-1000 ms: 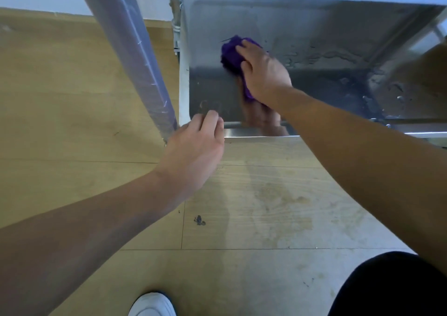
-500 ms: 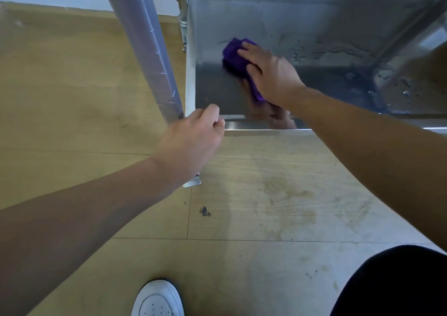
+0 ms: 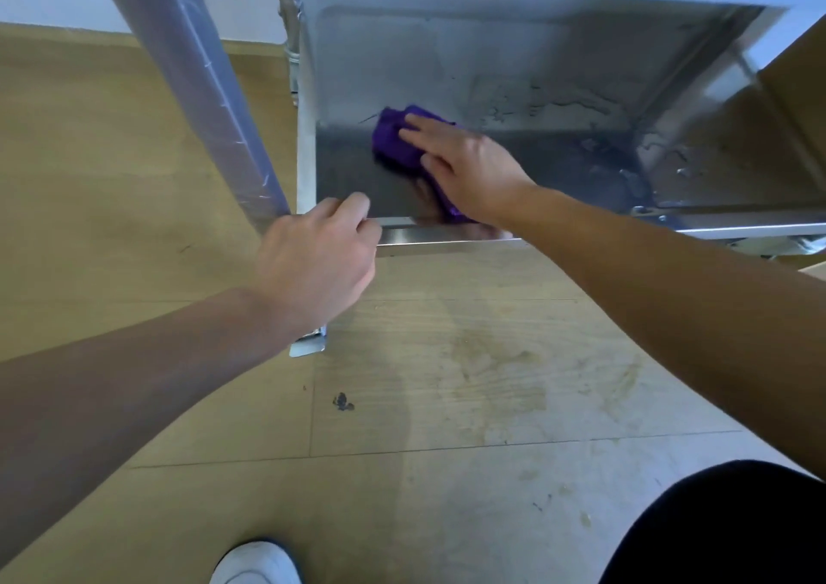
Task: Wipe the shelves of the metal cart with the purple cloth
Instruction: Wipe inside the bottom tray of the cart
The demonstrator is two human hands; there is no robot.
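The metal cart's low shelf is a shiny steel tray with a raised rim; water streaks and droplets lie on its right half. My right hand presses the bunched purple cloth flat onto the left part of the shelf, fingers spread over the cloth. My left hand is closed over the shelf's front left corner, beside the plastic-wrapped cart post that slants up to the left.
The cart stands on a tan wooden floor with pale stains and a small dark spot. A white shoe and a dark-clad knee show at the bottom. A brown cardboard box sits at the right.
My right hand has slid the purple cloth nearer to the shelf's front edge. My left hand has kept its grip on the front left corner.
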